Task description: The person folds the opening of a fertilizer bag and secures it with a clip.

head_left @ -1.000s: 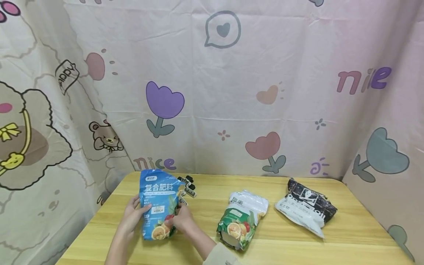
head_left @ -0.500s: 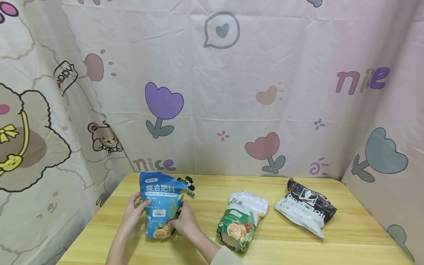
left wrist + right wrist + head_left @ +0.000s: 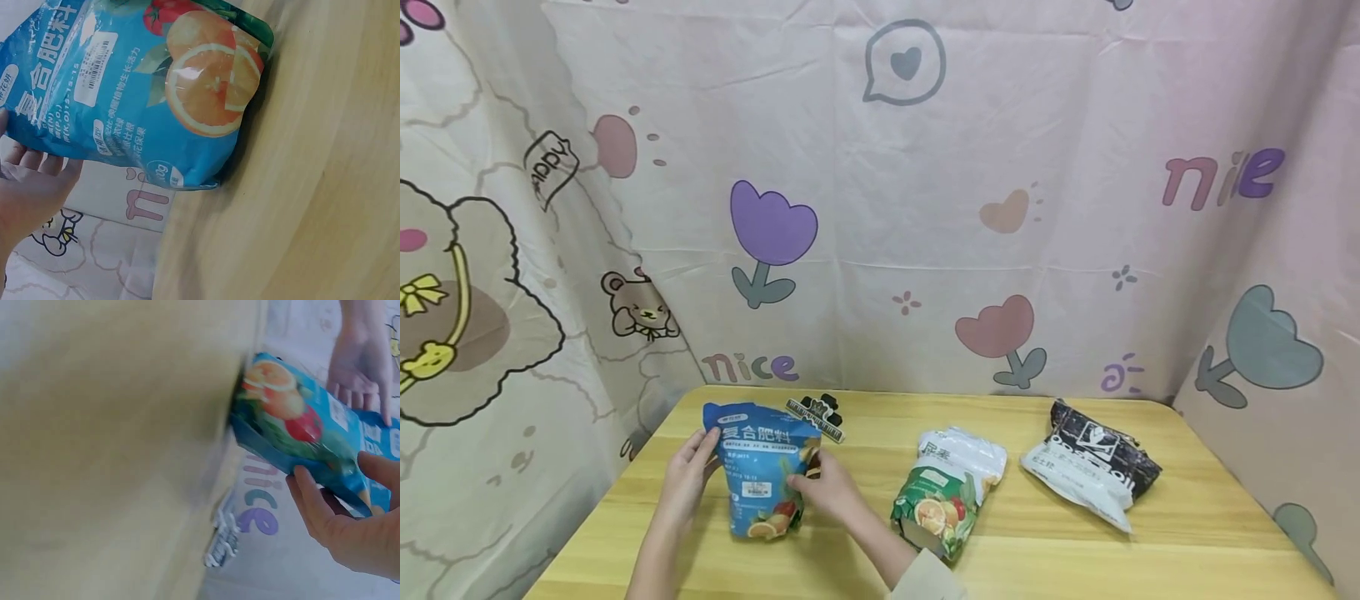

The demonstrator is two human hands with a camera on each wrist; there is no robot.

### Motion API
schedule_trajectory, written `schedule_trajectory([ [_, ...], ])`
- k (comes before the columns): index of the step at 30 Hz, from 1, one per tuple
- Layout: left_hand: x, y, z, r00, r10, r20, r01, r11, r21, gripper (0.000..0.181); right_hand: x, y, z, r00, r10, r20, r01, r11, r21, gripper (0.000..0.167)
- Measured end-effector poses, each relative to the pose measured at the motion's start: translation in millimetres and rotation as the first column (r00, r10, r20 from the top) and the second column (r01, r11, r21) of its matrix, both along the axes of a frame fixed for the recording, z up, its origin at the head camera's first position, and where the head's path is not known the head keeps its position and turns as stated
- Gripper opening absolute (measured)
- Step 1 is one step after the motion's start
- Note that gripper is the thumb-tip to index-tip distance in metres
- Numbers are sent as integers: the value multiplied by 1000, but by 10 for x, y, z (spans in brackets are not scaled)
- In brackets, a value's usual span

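Blue bag [image 3: 760, 479], head view: upright, leaning slightly, between the fingers of the left hand [image 3: 685, 479] and right hand [image 3: 831, 487], over the table [image 3: 1000, 567].
Left grip, head view: fingers at the bag's upper left edge.
Right grip, head view: thumb on the front, fingers round the right edge.
Clips [image 3: 820, 414], head view: just beyond the right fingers.
Green-and-white bag [image 3: 947, 492], head view: near the right fingers, to their right.
Black-and-white bag [image 3: 1090, 467], head view: well apart, farther right.
Left grip, left wrist view: thumb over the bag's top front, fingers loosely bent behind; orange slices face outward.
Right grip, right wrist view: thumb and bent fingers pinch the bag's side, partly spread.
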State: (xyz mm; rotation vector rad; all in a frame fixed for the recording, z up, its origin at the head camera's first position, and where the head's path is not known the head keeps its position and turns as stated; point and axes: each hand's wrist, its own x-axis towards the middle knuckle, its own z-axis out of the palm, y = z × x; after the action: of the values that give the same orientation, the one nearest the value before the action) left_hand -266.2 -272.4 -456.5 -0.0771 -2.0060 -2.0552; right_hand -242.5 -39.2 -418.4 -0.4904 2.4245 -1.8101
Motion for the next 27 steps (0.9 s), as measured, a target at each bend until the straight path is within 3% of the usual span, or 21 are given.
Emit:
schedule_trajectory([
  [3, 209, 157, 296, 1000, 19, 20, -19, 1000, -12, 62, -9, 38, 83, 999, -23, -29, 23, 1000, 10, 45],
  [4, 222, 158, 299, 1000, 11, -22, -10, 1000, 26, 57, -12, 47, 114, 999, -27, -42, 27, 1000, 1, 47],
  [6, 252, 163, 330, 999, 15, -39, -13, 999, 52, 53, -19, 61, 166, 997, -35, -62, 33, 999, -34, 44],
  [10, 112, 5, 102, 995, -12, -102, 19, 997, 70, 42, -29, 82, 241, 996, -23, -86, 8, 985, -175, 27],
  [11, 65, -28, 41, 997, 12, -78, -8, 999, 46, 45, -28, 89, 249, 996, -22, -86, 4, 979, -202, 26],
  [14, -112, -186, -202, 996, 4, -86, -2, 1000, 25, 44, -26, 108, 264, 996, -18, -83, -2, 970, -242, 22],
  [17, -164, -242, -281, 997, 13, -73, -13, 1000, 9, 43, -36, 111, 259, 998, -12, -65, -5, 967, -255, 20],
  [20, -15, -128, -80, 998, 25, -51, -25, 1000, -7, 42, -48, 103, 254, 999, -7, -43, -5, 963, -270, 18],
  [21, 70, -65, 33, 998, 14, -54, -14, 1000, -2, 40, -51, 100, 253, 999, -6, -37, -4, 961, -275, 17],
  [24, 285, 122, 370, 1000, 26, 14, -26, 1000, -15, 28, -57, 101, 248, 1000, -5, -20, -1, 958, -287, 17],
  [27, 355, 198, 499, 998, 44, 49, -44, 999, -6, 18, -59, 103, 247, 1000, -5, -12, 1, 957, -290, 17],
])
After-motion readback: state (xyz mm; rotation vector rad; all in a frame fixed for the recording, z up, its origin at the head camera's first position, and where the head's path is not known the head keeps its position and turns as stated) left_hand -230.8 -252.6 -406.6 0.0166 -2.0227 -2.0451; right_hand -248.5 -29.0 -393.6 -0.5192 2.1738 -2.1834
